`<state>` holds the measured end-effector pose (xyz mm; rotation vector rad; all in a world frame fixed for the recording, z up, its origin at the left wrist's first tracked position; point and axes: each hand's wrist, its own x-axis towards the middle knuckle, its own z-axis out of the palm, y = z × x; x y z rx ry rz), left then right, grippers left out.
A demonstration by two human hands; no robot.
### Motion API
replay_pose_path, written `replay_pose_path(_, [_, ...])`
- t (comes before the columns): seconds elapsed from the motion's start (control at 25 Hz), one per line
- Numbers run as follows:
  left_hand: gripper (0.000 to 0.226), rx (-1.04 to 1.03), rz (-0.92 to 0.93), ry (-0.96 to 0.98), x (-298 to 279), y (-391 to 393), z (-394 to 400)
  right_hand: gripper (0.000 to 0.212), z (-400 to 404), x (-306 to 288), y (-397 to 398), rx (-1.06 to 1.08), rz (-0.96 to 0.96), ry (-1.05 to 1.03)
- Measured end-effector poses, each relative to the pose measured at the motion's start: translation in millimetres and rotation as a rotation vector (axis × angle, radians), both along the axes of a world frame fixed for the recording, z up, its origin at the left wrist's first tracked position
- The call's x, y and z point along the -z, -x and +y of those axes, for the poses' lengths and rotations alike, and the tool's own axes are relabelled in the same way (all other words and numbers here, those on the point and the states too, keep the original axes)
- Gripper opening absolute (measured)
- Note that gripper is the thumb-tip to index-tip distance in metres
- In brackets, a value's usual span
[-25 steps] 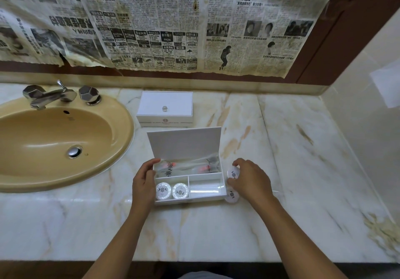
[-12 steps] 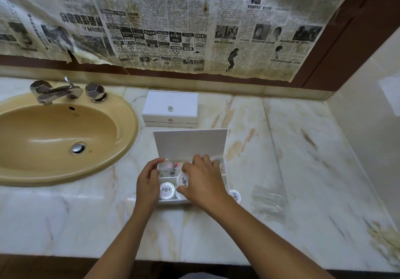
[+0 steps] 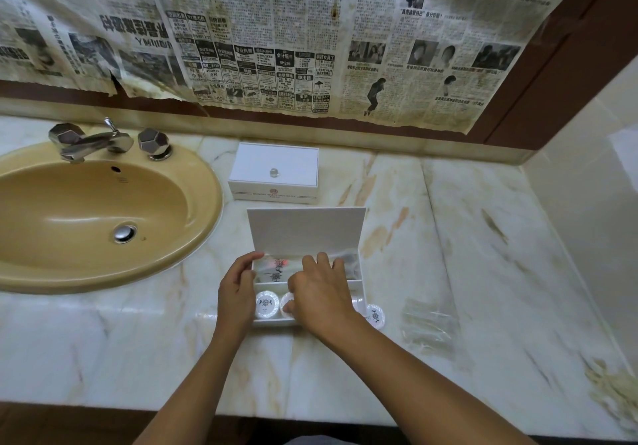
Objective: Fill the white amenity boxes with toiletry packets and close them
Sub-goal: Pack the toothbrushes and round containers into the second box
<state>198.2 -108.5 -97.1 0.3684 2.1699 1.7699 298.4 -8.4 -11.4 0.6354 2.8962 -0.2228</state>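
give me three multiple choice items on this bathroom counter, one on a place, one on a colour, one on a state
1. Where does the closed white box stand?
A. inside the sink
B. behind the open white box, nearer the wall
C. at the counter's front edge

2. What colour is the sink basin?
A. tan yellow
B. blue
C. black

3. What state is the lid of the open white box in?
A. shut flat
C. lying off on the counter
B. raised upright at the back

Answers:
1 B, it sits between the open box and the newspaper-covered wall.
2 A, the bowl is a tan yellow against the pale marble counter.
3 B, the lid stands up while the left hand holds the box's side and the right hand reaches into it.
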Motion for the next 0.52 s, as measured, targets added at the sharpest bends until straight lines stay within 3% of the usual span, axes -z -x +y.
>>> replay_pose_path(0.36, [0.042,0.002,0.0,0.003,-2,-1,0,0.018,1,14,0,-0.011,0.035,0.028])
replay_pose_path(0.52, [0.042,0.012,0.004,0.011,-4,-2,0,0.026,13,17,-14,0.11,0.197,0.241])
